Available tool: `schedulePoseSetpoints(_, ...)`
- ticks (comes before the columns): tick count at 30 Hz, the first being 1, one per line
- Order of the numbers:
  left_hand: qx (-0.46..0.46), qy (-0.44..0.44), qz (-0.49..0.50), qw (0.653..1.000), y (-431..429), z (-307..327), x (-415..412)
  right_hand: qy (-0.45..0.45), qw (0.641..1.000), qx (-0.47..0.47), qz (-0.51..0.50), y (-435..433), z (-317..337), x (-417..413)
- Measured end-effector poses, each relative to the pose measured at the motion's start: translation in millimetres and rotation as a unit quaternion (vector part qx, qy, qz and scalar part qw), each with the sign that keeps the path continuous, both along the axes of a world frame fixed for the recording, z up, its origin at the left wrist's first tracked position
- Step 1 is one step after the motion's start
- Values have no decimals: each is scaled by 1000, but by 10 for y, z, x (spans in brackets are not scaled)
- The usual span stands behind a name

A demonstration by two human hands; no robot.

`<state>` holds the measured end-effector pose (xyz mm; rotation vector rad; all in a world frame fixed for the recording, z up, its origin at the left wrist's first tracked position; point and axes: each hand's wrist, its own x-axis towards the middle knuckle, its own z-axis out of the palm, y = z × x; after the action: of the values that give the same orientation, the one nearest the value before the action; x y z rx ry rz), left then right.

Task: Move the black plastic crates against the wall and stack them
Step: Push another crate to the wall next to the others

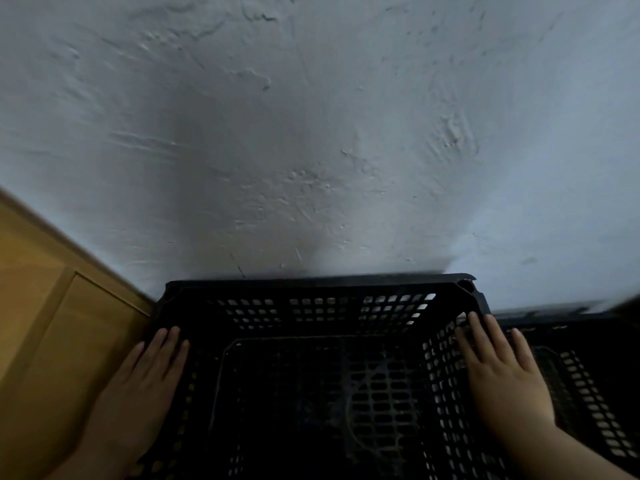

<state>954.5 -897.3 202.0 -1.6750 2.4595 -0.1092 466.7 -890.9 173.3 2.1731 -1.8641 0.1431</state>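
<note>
A black plastic crate [311, 289] with perforated walls fills the lower middle of the head view, its far rim touching the white wall [311, 133]. My left hand [138, 386] lies flat along the crate's left rim, fingers extended. My right hand [498, 368] rests flat on the right rim, fingers pointing toward the far corner. A second black crate [581, 358] sits lower at the right, against the same wall. What lies beneath the crate under my hands is hidden.
A wooden cabinet or panel [41, 306] stands close at the left, beside the crate. The rough plastered wall fills the upper view.
</note>
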Motion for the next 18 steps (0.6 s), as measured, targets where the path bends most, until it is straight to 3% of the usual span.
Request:
schedulePoseSetpoints(5, -23, 15, -2, 1000, -12, -7, -66, -1, 1000, -7, -11, 7, 19, 15)
schedulePoseSetpoints(10, -62, -4, -74, 995, -206, 33, -570, -5, 996, 34, -80, 76, 222, -27)
schedulePoseSetpoints(18, -111, 39, -207, 971, -341, 541, -2915, -51, 961, 70, -261, 916, 728, -982)
